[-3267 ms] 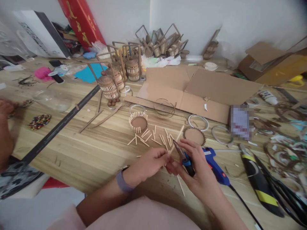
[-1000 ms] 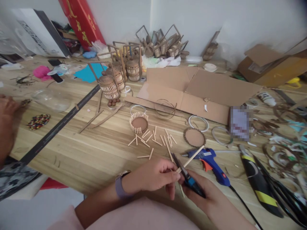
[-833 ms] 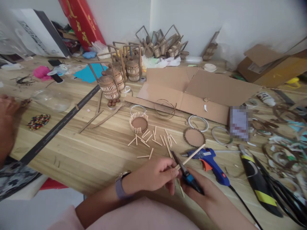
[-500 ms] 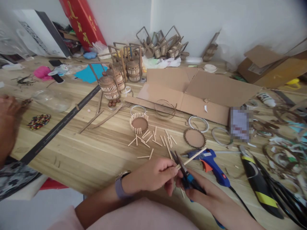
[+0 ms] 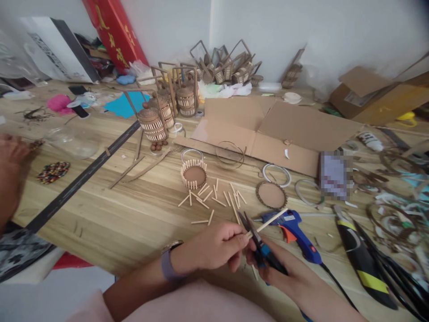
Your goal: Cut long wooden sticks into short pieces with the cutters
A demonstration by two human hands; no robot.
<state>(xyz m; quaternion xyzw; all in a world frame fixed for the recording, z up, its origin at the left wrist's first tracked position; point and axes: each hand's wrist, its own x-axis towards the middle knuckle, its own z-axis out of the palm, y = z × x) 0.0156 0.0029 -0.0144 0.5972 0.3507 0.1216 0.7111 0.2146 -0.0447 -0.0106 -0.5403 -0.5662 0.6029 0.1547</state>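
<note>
Stretching beneath both hands in the head view, a pale wood-grained tabletop (image 5: 110, 210) runs back to a plain grey-white wall (image 5: 275, 31). The left hand (image 5: 217, 246) pinches the lower end of a thin, pale wooden stick (image 5: 275, 219) between closed thumb and fingers; the stick slants up to the right, across the parted blades of a dark metal cutter with black-and-blue handles (image 5: 265, 253). The right hand (image 5: 288, 264) is curled around those handles. Just beyond lies a blue plastic glue gun with an orange trigger (image 5: 301, 232), near a round brown disc with a dark scalloped edge (image 5: 271, 195). Short, pale loose sticks (image 5: 219, 202) scatter before a small round basket walled with upright sticks (image 5: 194, 176). Further back, a flattened brown cardboard sheet (image 5: 295, 129) spreads toward the wall, beside brown-and-cream lidded baskets with tall handles (image 5: 153, 124). A red panel with gold characters (image 5: 115, 38) leans at back left; another person's hand (image 5: 10, 156) rests at the left edge.
</note>
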